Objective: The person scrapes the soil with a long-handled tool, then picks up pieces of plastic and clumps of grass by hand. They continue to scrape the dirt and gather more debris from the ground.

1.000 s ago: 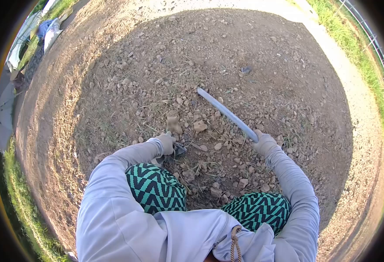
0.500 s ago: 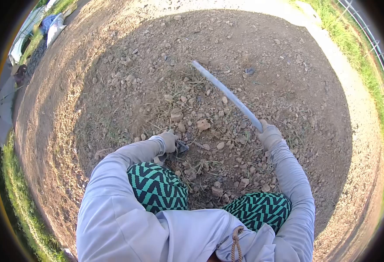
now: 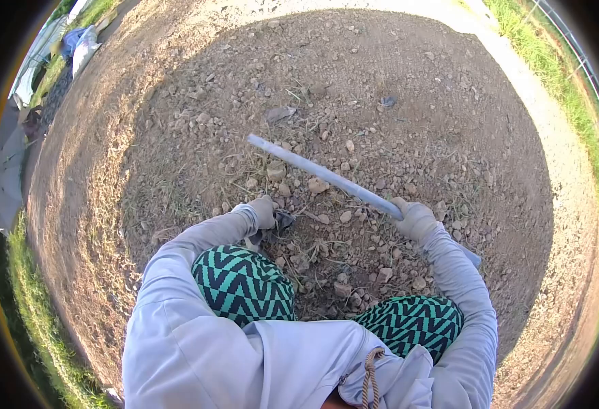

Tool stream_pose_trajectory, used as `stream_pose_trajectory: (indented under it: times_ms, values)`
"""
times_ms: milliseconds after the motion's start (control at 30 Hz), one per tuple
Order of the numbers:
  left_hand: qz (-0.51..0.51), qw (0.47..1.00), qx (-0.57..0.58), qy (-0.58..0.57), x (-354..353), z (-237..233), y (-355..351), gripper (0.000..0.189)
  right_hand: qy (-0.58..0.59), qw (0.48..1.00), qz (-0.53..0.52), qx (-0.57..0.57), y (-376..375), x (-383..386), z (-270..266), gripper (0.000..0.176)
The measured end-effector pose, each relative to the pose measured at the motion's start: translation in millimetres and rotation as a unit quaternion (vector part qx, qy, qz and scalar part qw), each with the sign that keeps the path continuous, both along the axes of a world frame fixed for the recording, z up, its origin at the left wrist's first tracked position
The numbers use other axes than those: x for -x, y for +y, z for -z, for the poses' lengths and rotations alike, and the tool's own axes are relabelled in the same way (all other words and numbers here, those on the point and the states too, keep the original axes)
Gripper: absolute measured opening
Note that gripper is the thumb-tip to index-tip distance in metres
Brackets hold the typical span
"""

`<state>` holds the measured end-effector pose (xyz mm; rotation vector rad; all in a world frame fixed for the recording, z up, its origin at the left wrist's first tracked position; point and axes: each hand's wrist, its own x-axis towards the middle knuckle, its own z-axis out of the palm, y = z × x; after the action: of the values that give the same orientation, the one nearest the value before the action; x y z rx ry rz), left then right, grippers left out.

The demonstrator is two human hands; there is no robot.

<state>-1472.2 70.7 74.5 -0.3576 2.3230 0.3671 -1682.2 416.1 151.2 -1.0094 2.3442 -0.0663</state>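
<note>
I crouch over dry, stony soil with my knees in green zigzag trousers [image 3: 245, 283]. My right hand [image 3: 414, 219], gloved, grips a long grey-blue rod [image 3: 320, 175] that slants up and to the left above the ground, its free end near a stone. My left hand [image 3: 265, 211], also gloved, is closed low at the ground on a small dark clump [image 3: 283, 220] of dry stalks. Pale clods [image 3: 276, 170] and dry grass lie between the two hands.
Bare tilled earth [image 3: 381, 82] with stones surrounds me. A pale path curves along the top right beside grass and a wire fence [image 3: 589, 75]. Sheets and bundles [image 3: 74, 48] lie at the upper left edge. Grass borders the plot at lower left.
The rod has swung leftward and lower: its tip went from the upper middle down toward the stones left of centre. My right hand dropped a little. My left hand stayed at the clump.
</note>
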Motion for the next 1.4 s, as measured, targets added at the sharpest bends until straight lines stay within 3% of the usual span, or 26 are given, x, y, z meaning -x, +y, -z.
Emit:
stream_pose_trajectory:
  times_ms: [133, 233, 367, 433, 500, 567, 633, 667, 733, 867, 900, 933, 1000, 1100, 1167, 1267, 1400]
  values:
    - [0.025, 1.000, 0.003, 0.004, 0, 4, 0, 0.056, 0.026, 0.993, 0.099, 0.051, 1, 17, 23, 0.041]
    - [0.061, 0.998, 0.000, -0.012, 8, 1, -3, 0.057, -0.008, 0.999, 0.045, -0.001, -9, 12, 20, 0.041]
    - [-0.068, 0.985, -0.125, -0.098, 23, -34, -23, 0.057, 0.008, 0.999, -0.034, -0.021, 13, 6, 0, 0.041]
    - [-0.193, 0.963, -0.171, -0.079, 32, -96, -28, 0.061, 0.017, 0.998, -0.030, -0.043, 26, 8, -7, 0.043]
    - [-0.268, 0.951, -0.147, -0.053, 32, -74, -65, 0.063, 0.023, 0.999, 0.009, -0.043, 43, 18, -3, 0.044]
    - [-0.182, 0.982, -0.034, 0.025, 37, -35, -117, 0.062, 0.018, 0.997, 0.072, -0.036, 61, 25, -16, 0.045]
    - [-0.102, 0.978, 0.113, 0.143, 44, -68, -116, 0.055, 0.023, 0.991, 0.129, -0.004, 87, 37, -49, 0.046]
    - [-0.118, 0.974, 0.130, 0.140, 52, -83, -116, 0.055, 0.035, 0.989, 0.145, 0.018, 102, 45, -64, 0.046]
    - [-0.146, 0.967, 0.161, 0.134, 79, -102, -118, 0.054, 0.090, 0.981, 0.164, -0.052, 110, 53, -117, 0.047]
    - [-0.027, 0.953, 0.209, 0.220, 140, -87, -116, 0.052, 0.184, 0.961, 0.102, -0.178, 83, 76, -202, 0.043]
    - [-0.002, 0.957, 0.208, 0.204, 153, -85, -112, 0.052, 0.205, 0.952, 0.088, -0.210, 67, 82, -213, 0.042]
    - [0.023, 0.960, 0.206, 0.188, 168, -86, -107, 0.053, 0.226, 0.937, 0.057, -0.260, 39, 81, -221, 0.028]
    - [0.081, 0.964, 0.213, 0.140, 196, -77, -104, 0.055, 0.270, 0.912, 0.049, -0.306, 12, 97, -203, 0.030]
    - [0.083, 0.974, 0.196, 0.084, 220, -45, -113, 0.056, 0.310, 0.893, 0.006, -0.325, -9, 117, -200, 0.027]
    - [0.056, 0.988, 0.110, 0.095, 227, -26, -125, 0.056, 0.322, 0.883, -0.006, -0.342, -16, 137, -198, 0.028]
    - [0.064, 0.987, 0.057, 0.139, 212, -25, -140, 0.059, 0.285, 0.880, -0.015, -0.379, -53, 145, -222, 0.030]
    - [-0.018, 0.986, 0.023, 0.163, 132, -49, -179, 0.050, 0.254, 0.863, -0.006, -0.437, -89, 153, -234, 0.029]
